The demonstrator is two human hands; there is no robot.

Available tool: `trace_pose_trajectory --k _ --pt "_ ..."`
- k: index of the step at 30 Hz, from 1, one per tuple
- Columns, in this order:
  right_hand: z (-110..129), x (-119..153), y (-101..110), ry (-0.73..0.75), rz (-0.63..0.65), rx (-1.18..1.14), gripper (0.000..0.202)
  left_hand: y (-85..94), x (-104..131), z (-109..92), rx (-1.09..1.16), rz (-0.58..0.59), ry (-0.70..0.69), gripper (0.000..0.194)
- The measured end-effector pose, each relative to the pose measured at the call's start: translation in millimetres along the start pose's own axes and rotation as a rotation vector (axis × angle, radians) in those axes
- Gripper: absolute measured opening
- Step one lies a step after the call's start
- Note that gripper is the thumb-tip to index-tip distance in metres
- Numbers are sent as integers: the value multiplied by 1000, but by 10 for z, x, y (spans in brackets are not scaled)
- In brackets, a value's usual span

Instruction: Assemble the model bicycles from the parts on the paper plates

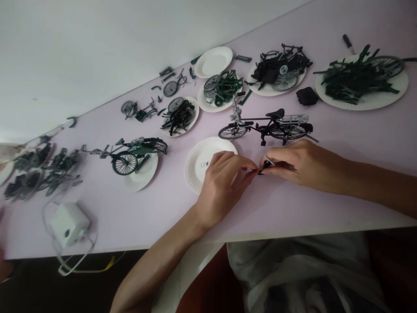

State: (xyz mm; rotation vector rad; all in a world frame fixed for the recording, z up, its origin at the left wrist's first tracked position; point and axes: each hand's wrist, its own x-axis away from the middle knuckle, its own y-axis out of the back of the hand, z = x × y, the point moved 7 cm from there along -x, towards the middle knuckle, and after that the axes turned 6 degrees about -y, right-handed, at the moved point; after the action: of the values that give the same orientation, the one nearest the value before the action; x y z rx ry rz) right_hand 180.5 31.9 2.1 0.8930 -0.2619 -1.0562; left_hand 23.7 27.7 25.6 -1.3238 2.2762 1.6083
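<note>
Both hands meet above the table, just in front of a black model bicycle [265, 126] with a silver rear rack. My right hand [293, 161] pinches a small black part [267, 163] with a pale, rod-like piece on it; its exact kind cannot be made out. My left hand [224, 178] closes thumb and forefinger on the near end of that same small black part. Partly behind the left hand lies a paper plate [195, 163] with a few tiny dark bits on it.
Plates piled with dark bicycle parts [283, 71] and green parts [358, 78] line the back. A green model bicycle [137, 152] leans over another plate at left. A white box with a cable [68, 224] sits at the front left; a screwdriver [348, 42] lies back right.
</note>
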Motion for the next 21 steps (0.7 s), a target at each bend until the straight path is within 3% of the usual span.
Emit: trace_pose_trajectory --k 21 --pt "46 0 -7 62 -19 -20 12 -41 -3 5 -27 41 2 7"
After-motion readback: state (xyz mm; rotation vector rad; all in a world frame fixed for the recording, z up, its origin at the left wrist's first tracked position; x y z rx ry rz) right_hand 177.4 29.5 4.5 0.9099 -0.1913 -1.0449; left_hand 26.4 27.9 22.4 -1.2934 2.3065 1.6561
